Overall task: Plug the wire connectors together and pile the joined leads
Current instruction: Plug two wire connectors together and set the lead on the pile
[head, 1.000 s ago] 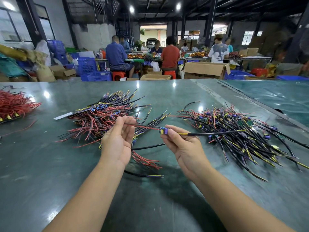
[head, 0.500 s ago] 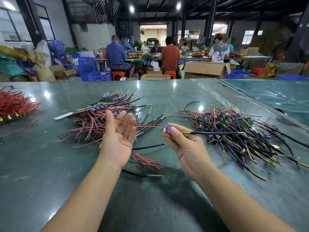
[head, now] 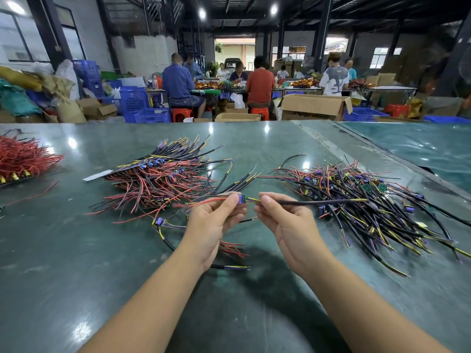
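Head view, above green table (head: 254, 314) between two wire piles: left hand (head: 214, 225) grip pinching purple connector (head: 240, 199), right hand (head: 288, 225) grip pinching black lead (head: 318, 202). Likely risk: skewed push, half-seated plug.

Single head-worn wide-angle view, forward and down, close over the green table (head: 76, 263), workshop behind.

Bright ceiling lamps (head: 201, 13), glare spots on glossy table (head: 76, 289), wide-angle edge bending
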### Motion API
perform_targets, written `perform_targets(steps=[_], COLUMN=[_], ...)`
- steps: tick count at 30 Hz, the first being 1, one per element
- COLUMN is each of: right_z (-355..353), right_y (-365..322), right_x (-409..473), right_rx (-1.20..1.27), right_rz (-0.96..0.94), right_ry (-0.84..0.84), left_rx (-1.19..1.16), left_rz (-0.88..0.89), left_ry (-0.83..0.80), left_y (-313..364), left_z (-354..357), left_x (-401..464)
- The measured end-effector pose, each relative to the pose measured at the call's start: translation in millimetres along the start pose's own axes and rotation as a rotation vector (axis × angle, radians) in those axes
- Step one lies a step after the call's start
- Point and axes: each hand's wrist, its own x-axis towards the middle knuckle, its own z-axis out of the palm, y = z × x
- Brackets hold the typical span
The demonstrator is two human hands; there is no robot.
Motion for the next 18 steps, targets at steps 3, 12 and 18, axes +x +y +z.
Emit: perform_targets(steps=[3,12,18], right_z=[-0.3,-1.4,-1.6], right_y=[-2.0,1.1,0.9], right_x=[1.4,3.2,1.3], right_rx=[0.071,-0.220,-0.187], right_rz=[0.028,-0.044,-0.057], right_ry=[0.000,0.007,-0.030], left_rx=[-0.029,0.073,0.061], left_rz=[-0.013,0.055,-0.007], left_ry=[-0.006,-0.010,-0.022], left_y=[1.3,-0.8,1.2], left_z=[0.0,0.4,0.3], left_x=[0.6,-0.5,-0.2])
